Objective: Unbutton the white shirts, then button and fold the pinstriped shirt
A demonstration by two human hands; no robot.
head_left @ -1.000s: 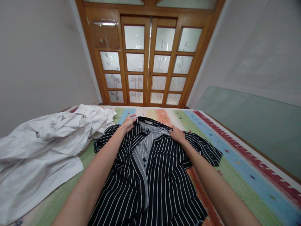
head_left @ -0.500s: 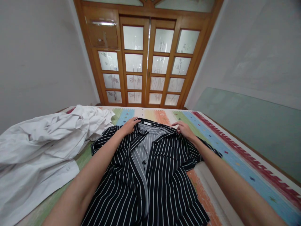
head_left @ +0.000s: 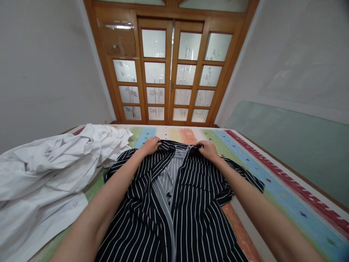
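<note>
A black shirt with white stripes (head_left: 193, 207) lies front up in the middle, its front parted so the grey inside shows. My left hand (head_left: 151, 145) is closed on the left side of its collar. On the collar's right side, my right hand (head_left: 208, 150) pinches the cloth between thumb and fingers. Between the two hands the collar's back edge runs across, folded over the neck opening. Short sleeves spread out to both sides beneath my forearms. The shirt's lower end runs out of view at the bottom.
A heap of white clothing (head_left: 54, 163) lies to the left, close to the striped shirt's sleeve. Underneath is a colourful striped cover (head_left: 253, 163). A pale green panel (head_left: 286, 142) stands along the right, and wooden glazed doors (head_left: 170, 72) are at the back.
My right hand has closed on the collar and moved slightly left. The collar's back edge has folded forward, hiding the label. The right sleeve has shifted a little outward.
</note>
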